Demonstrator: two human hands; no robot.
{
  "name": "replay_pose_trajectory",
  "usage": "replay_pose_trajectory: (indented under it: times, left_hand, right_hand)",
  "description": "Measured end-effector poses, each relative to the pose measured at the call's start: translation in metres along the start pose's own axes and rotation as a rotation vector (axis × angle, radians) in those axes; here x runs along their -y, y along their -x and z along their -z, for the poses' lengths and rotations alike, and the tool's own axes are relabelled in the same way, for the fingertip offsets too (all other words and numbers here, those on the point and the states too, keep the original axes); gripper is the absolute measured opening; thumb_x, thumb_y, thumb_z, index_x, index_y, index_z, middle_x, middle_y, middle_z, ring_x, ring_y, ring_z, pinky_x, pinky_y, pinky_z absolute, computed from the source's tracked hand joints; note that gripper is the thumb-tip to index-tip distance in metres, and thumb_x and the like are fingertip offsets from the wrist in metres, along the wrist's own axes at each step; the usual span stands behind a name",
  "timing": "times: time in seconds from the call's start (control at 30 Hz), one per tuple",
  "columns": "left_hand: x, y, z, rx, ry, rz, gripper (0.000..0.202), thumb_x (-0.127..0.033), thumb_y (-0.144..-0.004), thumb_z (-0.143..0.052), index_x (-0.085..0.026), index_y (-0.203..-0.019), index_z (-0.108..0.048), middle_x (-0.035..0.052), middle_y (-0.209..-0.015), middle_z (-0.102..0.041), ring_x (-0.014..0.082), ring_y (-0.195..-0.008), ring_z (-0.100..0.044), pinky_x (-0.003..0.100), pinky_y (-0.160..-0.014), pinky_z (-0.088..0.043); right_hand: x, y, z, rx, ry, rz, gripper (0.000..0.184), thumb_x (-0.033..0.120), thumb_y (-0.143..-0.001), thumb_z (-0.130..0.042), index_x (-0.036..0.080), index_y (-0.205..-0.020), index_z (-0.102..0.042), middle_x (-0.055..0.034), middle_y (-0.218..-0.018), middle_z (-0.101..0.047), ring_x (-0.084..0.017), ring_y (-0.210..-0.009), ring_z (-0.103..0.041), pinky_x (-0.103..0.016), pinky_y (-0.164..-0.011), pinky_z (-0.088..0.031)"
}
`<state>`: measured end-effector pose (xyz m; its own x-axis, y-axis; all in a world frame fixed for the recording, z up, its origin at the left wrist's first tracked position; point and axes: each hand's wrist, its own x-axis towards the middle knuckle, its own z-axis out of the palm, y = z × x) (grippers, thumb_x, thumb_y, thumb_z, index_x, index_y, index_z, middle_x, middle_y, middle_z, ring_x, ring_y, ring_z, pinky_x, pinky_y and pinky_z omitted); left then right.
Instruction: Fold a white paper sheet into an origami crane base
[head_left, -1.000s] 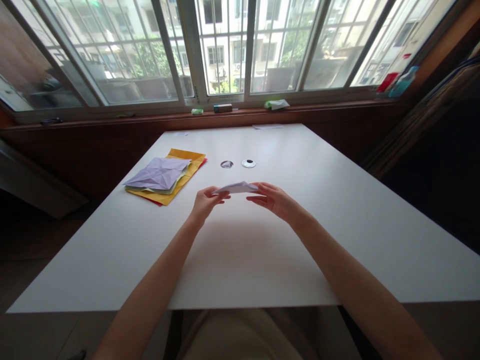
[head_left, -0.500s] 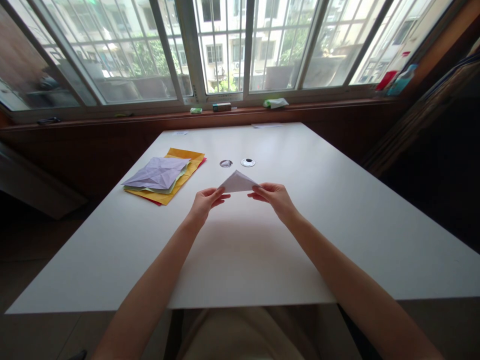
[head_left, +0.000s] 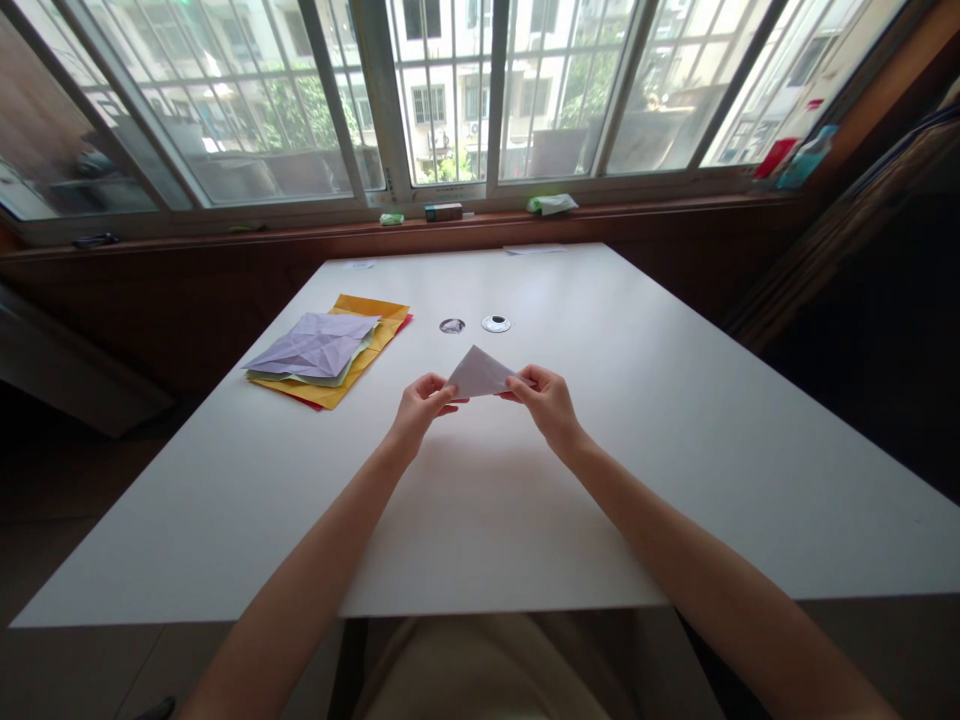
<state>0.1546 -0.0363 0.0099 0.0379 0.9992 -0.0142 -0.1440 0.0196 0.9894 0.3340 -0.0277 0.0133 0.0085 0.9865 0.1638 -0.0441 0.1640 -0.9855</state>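
Observation:
A small pale lilac piece of folded paper [head_left: 480, 374], triangular with its tip pointing away from me, is held above the table. My left hand [head_left: 424, 408] pinches its left corner between thumb and fingers. At the right corner, my right hand [head_left: 541, 400] grips it the same way, thumb on top. Just beyond the paper lie two small round pieces, a patterned grey disc [head_left: 452, 326] and a white disc with a dark spot [head_left: 496, 324].
On the left of the white table [head_left: 720, 480] lies a stack of creased paper: a lilac sheet [head_left: 311, 345] on top, with green, yellow [head_left: 375, 312] and red below. Small packets and a box [head_left: 444, 212] sit on the windowsill. A bottle [head_left: 808, 160] stands at its right.
Both hands have come slightly toward me and a little closer together. The folded paper has tilted so that more of its face shows. The stack and discs have stayed put.

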Motion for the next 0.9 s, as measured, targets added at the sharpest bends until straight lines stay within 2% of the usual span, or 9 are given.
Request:
replay_pose_trajectory:
  times: [0.13, 0.27, 0.37, 0.5, 0.57, 0.63, 0.7, 0.8, 0.9]
  left_hand:
    - [-0.004, 0.0, 0.002, 0.043, -0.095, -0.022, 0.03, -0.036, -0.06, -0.072, -0.015, -0.079, -0.06, 0.0013, -0.074, -0.064, 0.0137, -0.069, -0.06, 0.022, -0.062, -0.043]
    - [-0.003, 0.001, 0.001, -0.016, -0.019, -0.041, 0.029, -0.035, -0.056, -0.074, -0.014, -0.066, -0.057, -0.0023, -0.06, -0.06, 0.0094, -0.055, -0.053, 0.019, -0.051, -0.037]
    - [-0.002, 0.002, -0.001, -0.093, -0.007, -0.045, 0.032, -0.035, -0.052, -0.076, -0.014, -0.057, -0.053, -0.0041, -0.053, -0.055, 0.0077, -0.049, -0.048, 0.018, -0.048, -0.034]
    - [-0.001, 0.0, -0.001, -0.121, -0.005, -0.059, 0.033, -0.037, -0.051, -0.077, -0.014, -0.058, -0.054, -0.0039, -0.052, -0.054, 0.0077, -0.049, -0.047, 0.018, -0.048, -0.034]
    - [-0.001, -0.002, 0.002, -0.08, 0.019, -0.062, 0.035, -0.046, -0.058, -0.071, -0.014, -0.062, -0.057, -0.0022, -0.055, -0.056, 0.0087, -0.051, -0.049, 0.019, -0.049, -0.035]
    - [-0.002, -0.005, 0.005, -0.035, 0.065, -0.047, 0.044, -0.057, -0.068, -0.056, -0.013, -0.07, -0.061, 0.0017, -0.062, -0.059, 0.0116, -0.057, -0.053, 0.021, -0.053, -0.039]
    - [-0.002, -0.007, 0.009, -0.023, 0.088, -0.037, 0.053, -0.062, -0.072, -0.047, -0.012, -0.077, -0.064, 0.0059, -0.073, -0.063, 0.0149, -0.066, -0.056, 0.023, -0.057, -0.041]
    - [-0.004, -0.008, 0.012, -0.049, 0.064, -0.059, 0.043, -0.053, -0.067, -0.06, -0.013, -0.083, -0.066, 0.0075, -0.087, -0.064, 0.0159, -0.075, -0.057, 0.022, -0.059, -0.043]
    - [-0.003, -0.008, 0.013, -0.04, 0.143, -0.066, 0.044, -0.04, -0.065, -0.068, -0.02, -0.103, -0.061, 0.004, -0.094, -0.064, 0.0136, -0.078, -0.058, 0.021, -0.064, -0.044]
  right_hand:
    - [0.005, 0.003, 0.002, 0.064, 0.315, 0.181, 0.015, 0.027, -0.068, -0.059, 0.016, -0.06, -0.052, 0.0006, -0.059, -0.057, -0.016, -0.062, -0.062, -0.026, -0.056, -0.048]
    - [0.005, 0.007, 0.0, 0.176, 0.423, 0.277, 0.014, 0.024, -0.07, -0.055, 0.016, -0.06, -0.051, 0.0, -0.063, -0.058, -0.014, -0.061, -0.059, -0.024, -0.055, -0.045]
    - [0.001, 0.008, -0.002, 0.213, 0.355, 0.249, 0.015, 0.026, -0.072, -0.054, 0.017, -0.061, -0.05, 0.0001, -0.064, -0.059, -0.013, -0.06, -0.059, -0.023, -0.055, -0.046]
    - [0.0, 0.008, -0.002, 0.22, 0.276, 0.204, 0.016, 0.03, -0.072, -0.057, 0.016, -0.063, -0.053, -0.0004, -0.061, -0.059, -0.014, -0.06, -0.06, -0.025, -0.056, -0.048]
    - [0.002, 0.008, -0.001, 0.212, 0.258, 0.189, 0.018, 0.033, -0.072, -0.059, 0.016, -0.068, -0.057, -0.0016, -0.061, -0.061, -0.015, -0.061, -0.061, -0.026, -0.058, -0.049]
    - [0.005, 0.008, 0.0, 0.211, 0.215, 0.182, 0.023, 0.038, -0.072, -0.059, 0.015, -0.073, -0.062, -0.0036, -0.065, -0.064, -0.016, -0.064, -0.062, -0.028, -0.061, -0.05]
    - [0.008, 0.007, 0.001, 0.211, 0.144, 0.164, 0.031, 0.043, -0.074, -0.056, 0.014, -0.077, -0.065, -0.006, -0.072, -0.066, -0.017, -0.068, -0.062, -0.03, -0.065, -0.05]
    - [0.011, 0.005, 0.003, 0.183, 0.067, 0.085, 0.042, 0.051, -0.078, -0.047, 0.014, -0.078, -0.069, -0.0076, -0.08, -0.067, -0.016, -0.073, -0.061, -0.03, -0.068, -0.05]
    - [0.011, 0.002, 0.004, 0.151, 0.035, 0.014, 0.035, 0.047, -0.071, -0.057, 0.017, -0.082, -0.07, -0.0057, -0.083, -0.067, -0.016, -0.075, -0.06, -0.029, -0.066, -0.049]
